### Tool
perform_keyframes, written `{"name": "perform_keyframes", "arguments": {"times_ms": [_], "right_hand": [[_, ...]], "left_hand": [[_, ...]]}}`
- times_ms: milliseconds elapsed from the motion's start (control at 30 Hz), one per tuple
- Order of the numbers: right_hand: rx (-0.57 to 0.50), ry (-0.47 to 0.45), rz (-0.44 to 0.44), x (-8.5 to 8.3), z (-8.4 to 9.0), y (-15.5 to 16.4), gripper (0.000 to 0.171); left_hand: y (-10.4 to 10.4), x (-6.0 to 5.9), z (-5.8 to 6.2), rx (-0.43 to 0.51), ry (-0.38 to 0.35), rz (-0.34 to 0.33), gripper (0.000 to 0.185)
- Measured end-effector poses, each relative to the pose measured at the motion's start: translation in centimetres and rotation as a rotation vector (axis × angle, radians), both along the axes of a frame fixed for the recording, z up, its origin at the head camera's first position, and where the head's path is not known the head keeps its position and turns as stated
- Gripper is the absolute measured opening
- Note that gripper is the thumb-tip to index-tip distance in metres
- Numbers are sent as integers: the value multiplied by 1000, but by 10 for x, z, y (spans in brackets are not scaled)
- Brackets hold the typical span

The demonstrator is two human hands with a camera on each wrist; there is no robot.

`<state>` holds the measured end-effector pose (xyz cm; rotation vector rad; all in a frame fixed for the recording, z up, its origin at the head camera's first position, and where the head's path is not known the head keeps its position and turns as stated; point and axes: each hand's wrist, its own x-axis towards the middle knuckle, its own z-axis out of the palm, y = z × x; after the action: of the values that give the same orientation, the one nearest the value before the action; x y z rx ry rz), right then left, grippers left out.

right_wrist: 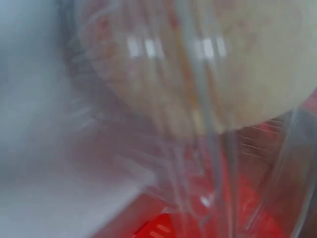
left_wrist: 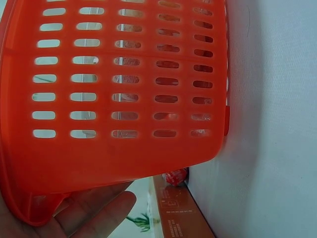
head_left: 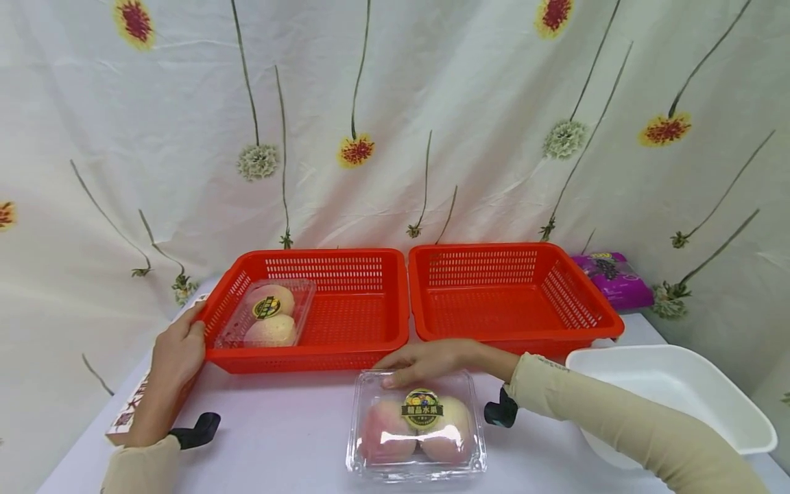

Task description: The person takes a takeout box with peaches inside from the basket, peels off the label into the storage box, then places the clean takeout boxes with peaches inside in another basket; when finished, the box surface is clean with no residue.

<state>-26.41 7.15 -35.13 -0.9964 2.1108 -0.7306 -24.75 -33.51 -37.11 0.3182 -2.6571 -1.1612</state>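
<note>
From the head view we see the left hand (head_left: pixel 179 353) resting with straight fingers against the outer left wall of the left red basket (head_left: pixel 358 322), which holds a clear fruit box (head_left: pixel 268 314). The right hand (head_left: pixel 426 360) lies with released, flat fingers on the far edge of a second clear fruit pack (head_left: pixel 416 425) on the table (head_left: pixel 278 439), just in front of the baskets. The right red basket (head_left: pixel 512 302) stands beside a white tray (head_left: pixel 673 391).

At the left wrist, we see the left-hand fingers (left_wrist: pixel 96 213) straight under the basket's slotted wall (left_wrist: pixel 124 89).

The right wrist view is blurred: fruit behind clear plastic (right_wrist: pixel 213 64).
</note>
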Motion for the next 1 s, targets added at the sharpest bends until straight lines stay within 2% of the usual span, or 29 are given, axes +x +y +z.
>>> {"name": "perform_keyframes", "arguments": {"times_ms": [200, 467, 700, 1000], "right_hand": [[-4, 16, -20, 0, -6, 4, 44], [-36, -18, -31, -1, -7, 5, 44], [-88, 96, 19, 0, -11, 3, 40], [-152, 169, 54, 3, -10, 0, 39]], "left_hand": [[1, -1, 1, 10, -4, -3, 54], [0, -1, 1, 12, -12, -3, 54], [1, 1, 1, 13, -15, 3, 54], [1, 1, 1, 8, -14, 0, 54]]}}
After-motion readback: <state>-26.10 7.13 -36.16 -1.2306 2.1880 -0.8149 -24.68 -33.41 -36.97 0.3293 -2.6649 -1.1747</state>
